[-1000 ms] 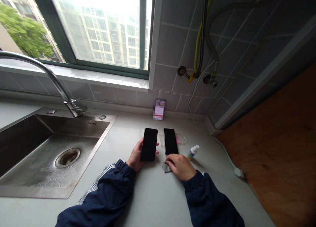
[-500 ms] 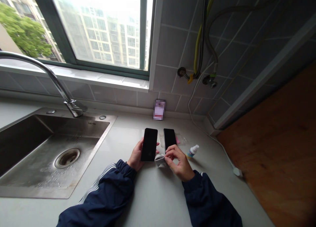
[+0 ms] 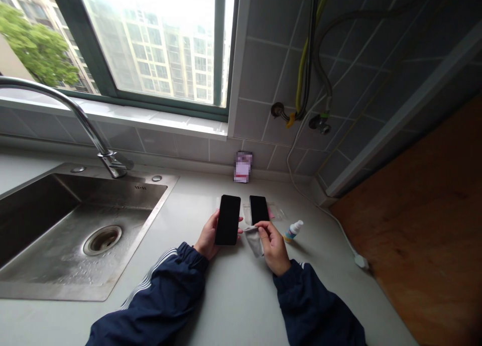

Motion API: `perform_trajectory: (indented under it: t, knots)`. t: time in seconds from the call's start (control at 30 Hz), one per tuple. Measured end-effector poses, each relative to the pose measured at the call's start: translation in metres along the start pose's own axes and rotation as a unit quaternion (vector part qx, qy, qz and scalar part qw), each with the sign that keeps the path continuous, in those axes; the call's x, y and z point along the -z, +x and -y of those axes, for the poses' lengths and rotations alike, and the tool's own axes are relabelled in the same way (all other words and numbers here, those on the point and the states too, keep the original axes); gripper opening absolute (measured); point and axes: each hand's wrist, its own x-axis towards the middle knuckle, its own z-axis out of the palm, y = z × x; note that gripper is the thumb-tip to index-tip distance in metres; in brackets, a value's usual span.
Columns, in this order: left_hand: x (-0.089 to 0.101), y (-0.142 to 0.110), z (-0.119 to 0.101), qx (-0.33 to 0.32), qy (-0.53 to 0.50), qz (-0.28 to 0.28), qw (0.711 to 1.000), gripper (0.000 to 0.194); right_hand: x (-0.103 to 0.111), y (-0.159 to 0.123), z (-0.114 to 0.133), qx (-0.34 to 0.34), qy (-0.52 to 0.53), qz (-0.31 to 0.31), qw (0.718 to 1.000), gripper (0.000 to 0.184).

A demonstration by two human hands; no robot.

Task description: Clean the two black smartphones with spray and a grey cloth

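Observation:
My left hand is wrapped round a black smartphone, its dark screen facing me and a few fingertips showing at the right edge. Between the thumb and fingers of my right hand hangs a small grey cloth, just right of that phone and apart from it. Behind the cloth, a second black smartphone lies on the counter, its lower end partly hidden by my right hand. A small white spray bottle with a blue and yellow label stands right of my right hand.
Clear plastic pieces and something pink lie beside the second phone. A pixelated upright card-like item leans at the wall. Left is a steel sink with a faucet; a white cable and plug run along the right.
My right hand has turned and pulled the grey cloth slightly right, and the cloth now hangs more unfolded. The phone in my left hand has stayed almost still.

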Motion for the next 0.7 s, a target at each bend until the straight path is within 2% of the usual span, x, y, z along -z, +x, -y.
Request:
perform_trajectory:
  t: [0.1,0.37,0.6,0.7]
  knots:
    - [0.001,0.000,0.000,0.000,-0.004,0.010,1.000,0.056,0.000,0.001,0.000,-0.017,0.007,0.002,1.000,0.033]
    - [0.004,0.003,0.002,0.001,-0.009,0.013,1.000,0.058,-0.004,0.001,0.005,-0.039,0.049,0.054,0.997,0.031]
    - [0.003,0.002,0.000,0.012,-0.031,0.003,0.999,0.060,-0.010,0.007,-0.002,-0.038,0.076,-0.023,0.996,0.046]
    - [0.002,0.000,-0.001,0.035,-0.040,0.021,0.998,0.062,-0.010,0.018,0.003,-0.015,0.065,-0.063,0.996,0.050]
